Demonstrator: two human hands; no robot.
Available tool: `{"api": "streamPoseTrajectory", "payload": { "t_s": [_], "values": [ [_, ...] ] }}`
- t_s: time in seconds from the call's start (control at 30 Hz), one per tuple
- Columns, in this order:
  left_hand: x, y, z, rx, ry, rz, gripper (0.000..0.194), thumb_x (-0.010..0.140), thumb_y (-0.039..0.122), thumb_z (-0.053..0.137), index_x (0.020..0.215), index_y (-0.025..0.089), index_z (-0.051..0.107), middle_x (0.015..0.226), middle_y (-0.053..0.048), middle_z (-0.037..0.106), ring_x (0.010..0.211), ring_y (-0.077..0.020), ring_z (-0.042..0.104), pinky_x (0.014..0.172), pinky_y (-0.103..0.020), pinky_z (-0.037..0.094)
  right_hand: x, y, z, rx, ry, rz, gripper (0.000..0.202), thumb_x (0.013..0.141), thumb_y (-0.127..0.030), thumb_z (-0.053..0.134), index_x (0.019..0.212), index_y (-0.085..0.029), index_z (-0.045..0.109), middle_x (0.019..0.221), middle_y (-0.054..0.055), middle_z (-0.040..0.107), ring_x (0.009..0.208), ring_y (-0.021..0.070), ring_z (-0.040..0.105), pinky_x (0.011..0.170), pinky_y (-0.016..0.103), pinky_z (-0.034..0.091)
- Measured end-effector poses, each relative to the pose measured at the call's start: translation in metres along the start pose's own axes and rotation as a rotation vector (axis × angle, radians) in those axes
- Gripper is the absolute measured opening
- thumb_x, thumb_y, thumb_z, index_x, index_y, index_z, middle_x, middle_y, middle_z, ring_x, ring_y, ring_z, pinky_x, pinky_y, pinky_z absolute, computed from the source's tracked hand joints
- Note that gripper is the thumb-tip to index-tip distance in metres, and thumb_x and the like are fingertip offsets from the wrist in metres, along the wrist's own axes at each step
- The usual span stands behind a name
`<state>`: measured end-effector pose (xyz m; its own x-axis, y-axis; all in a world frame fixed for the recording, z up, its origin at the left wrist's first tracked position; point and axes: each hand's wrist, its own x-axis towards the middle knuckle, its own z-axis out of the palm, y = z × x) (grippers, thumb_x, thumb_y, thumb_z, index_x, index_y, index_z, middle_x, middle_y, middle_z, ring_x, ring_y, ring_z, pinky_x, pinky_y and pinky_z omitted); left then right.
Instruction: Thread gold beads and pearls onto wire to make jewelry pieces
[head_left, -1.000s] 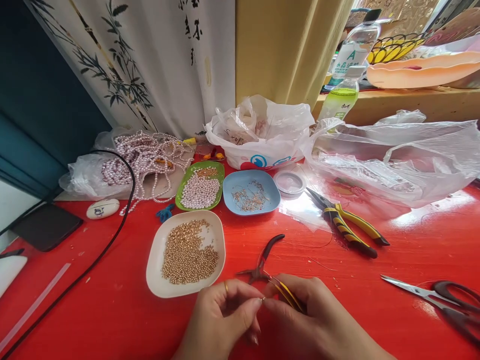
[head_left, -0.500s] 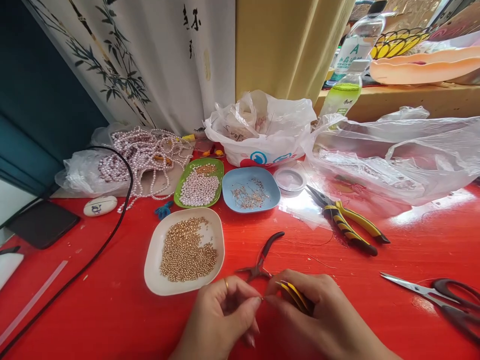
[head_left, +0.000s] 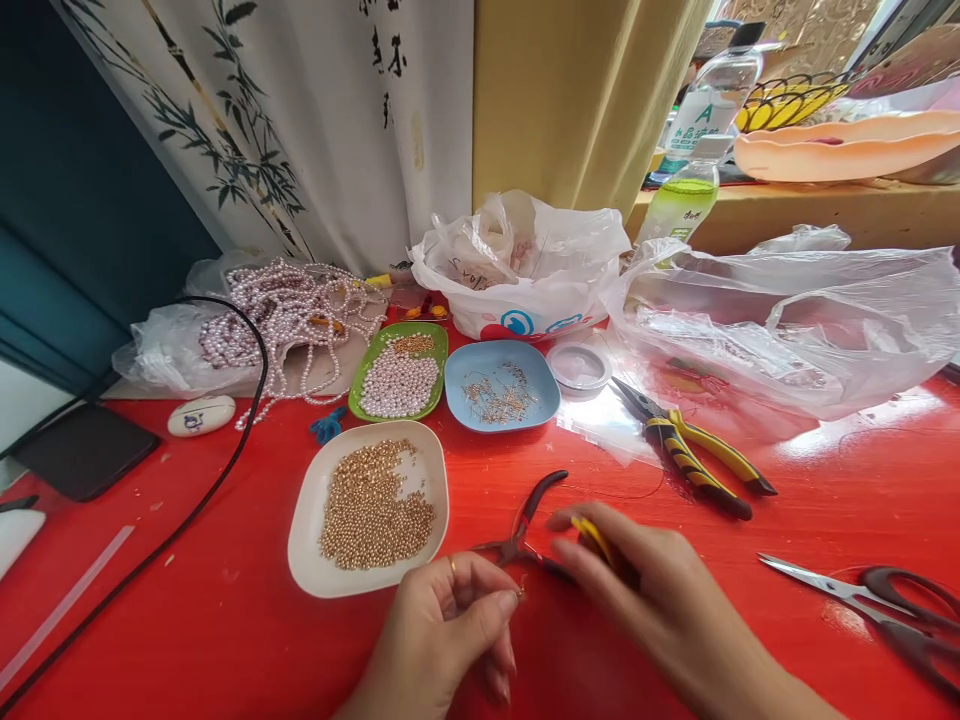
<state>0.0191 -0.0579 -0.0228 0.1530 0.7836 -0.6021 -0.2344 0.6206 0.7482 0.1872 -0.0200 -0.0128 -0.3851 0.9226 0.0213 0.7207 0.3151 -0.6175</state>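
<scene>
My left hand is closed in a pinch, a tiny gold-coloured jewellery piece showing at the tips of thumb and forefinger; its exact kind is too small to make out. Apart from it, to the right, my right hand is curled around yellow tweezers, with thumb and forefinger spread. Small dark-handled pliers lie on the table just beyond both hands. Left of them stands a cream dish of small gold beads.
Behind are a green dish of pearly and gold beads and a blue dish of fine metal bits. Yellow-black pliers and scissors lie right. A black cable crosses the left; plastic bags line the back.
My right hand has moved away from the left fingertips, up and to the right, and its thumb and forefinger have parted. The left hand keeps its pinch almost in place.
</scene>
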Motion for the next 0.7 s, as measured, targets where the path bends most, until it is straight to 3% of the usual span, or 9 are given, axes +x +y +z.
{"api": "streamPoseTrajectory", "payload": {
  "t_s": [0.13, 0.2, 0.3, 0.43, 0.5, 0.57, 0.63, 0.7],
  "values": [
    [0.000, -0.001, -0.001, -0.005, 0.001, 0.014, 0.025, 0.063, 0.033, 0.066, 0.067, 0.011, 0.054, 0.042, 0.005, 0.053, 0.034, -0.0044, 0.045, 0.039, -0.016, 0.037, 0.014, 0.021, -0.016, -0.492, 0.181, 0.183, 0.029, 0.086, -0.029, 0.034, 0.098, -0.018, 0.057, 0.076, 0.006, 0.068, 0.056, 0.0223, 0.063, 0.046, 0.029, 0.043],
    [0.000, -0.002, -0.001, -0.009, 0.005, 0.013, 0.025, 0.063, 0.033, 0.066, 0.067, 0.011, 0.053, 0.042, 0.005, 0.053, 0.034, -0.0044, 0.045, 0.039, -0.016, 0.037, 0.019, 0.033, -0.020, -0.709, 0.207, 0.212, 0.031, 0.087, -0.024, 0.034, 0.108, -0.016, 0.054, 0.095, 0.009, 0.066, 0.060, 0.0245, 0.064, 0.043, 0.031, 0.042],
    [0.001, -0.003, -0.002, -0.004, 0.004, 0.023, 0.026, 0.063, 0.034, 0.066, 0.067, 0.011, 0.054, 0.042, 0.005, 0.053, 0.035, -0.0049, 0.046, 0.039, -0.016, 0.038, 0.020, 0.043, -0.021, -0.869, 0.236, 0.165, 0.032, 0.087, -0.019, 0.036, 0.113, -0.014, 0.052, 0.101, 0.009, 0.064, 0.068, 0.0246, 0.065, 0.037, 0.028, 0.039],
    [0.002, -0.004, -0.003, -0.003, 0.001, 0.042, 0.027, 0.064, 0.035, 0.066, 0.068, 0.011, 0.053, 0.043, 0.005, 0.053, 0.036, -0.0053, 0.047, 0.039, -0.017, 0.038, 0.016, 0.036, -0.021, -0.878, 0.424, -0.023, 0.033, 0.088, -0.025, 0.038, 0.115, -0.012, 0.052, 0.102, 0.010, 0.065, 0.086, 0.0259, 0.062, 0.046, 0.029, 0.045],
    [0.002, -0.005, -0.002, -0.007, -0.001, 0.053, 0.027, 0.064, 0.035, 0.065, 0.067, 0.012, 0.053, 0.042, 0.005, 0.052, 0.035, -0.0049, 0.046, 0.039, -0.016, 0.038, 0.014, 0.030, -0.019, -0.761, 0.330, -0.245, 0.038, 0.087, -0.033, 0.042, 0.116, -0.011, 0.053, 0.109, 0.012, 0.063, 0.096, 0.0263, 0.058, 0.065, 0.034, 0.050],
    [0.002, -0.005, -0.002, -0.008, 0.000, 0.061, 0.027, 0.065, 0.035, 0.065, 0.067, 0.012, 0.052, 0.042, 0.006, 0.052, 0.035, -0.0043, 0.045, 0.039, -0.016, 0.038, 0.013, 0.027, -0.015, -0.618, 0.106, -0.448, 0.052, 0.082, -0.044, 0.048, 0.121, -0.009, 0.049, 0.121, 0.015, 0.055, 0.110, 0.0278, 0.050, 0.083, 0.039, 0.046],
    [0.002, -0.004, -0.001, -0.011, 0.003, 0.069, 0.027, 0.065, 0.035, 0.065, 0.068, 0.012, 0.052, 0.042, 0.006, 0.052, 0.034, -0.0041, 0.045, 0.039, -0.015, 0.038, 0.013, 0.029, -0.009, -0.534, -0.056, -0.528, 0.069, 0.076, -0.054, 0.050, 0.127, -0.008, 0.042, 0.129, 0.017, 0.046, 0.119, 0.0295, 0.040, 0.090, 0.044, 0.041],
    [0.002, -0.004, -0.001, -0.017, -0.005, 0.076, 0.027, 0.064, 0.035, 0.065, 0.068, 0.012, 0.052, 0.042, 0.005, 0.053, 0.034, -0.0044, 0.045, 0.038, -0.016, 0.038, 0.014, 0.033, -0.004, -0.512, -0.108, -0.535, 0.074, 0.075, -0.057, 0.049, 0.129, -0.009, 0.038, 0.131, 0.018, 0.043, 0.120, 0.0304, 0.038, 0.090, 0.045, 0.041]
  ]
}}
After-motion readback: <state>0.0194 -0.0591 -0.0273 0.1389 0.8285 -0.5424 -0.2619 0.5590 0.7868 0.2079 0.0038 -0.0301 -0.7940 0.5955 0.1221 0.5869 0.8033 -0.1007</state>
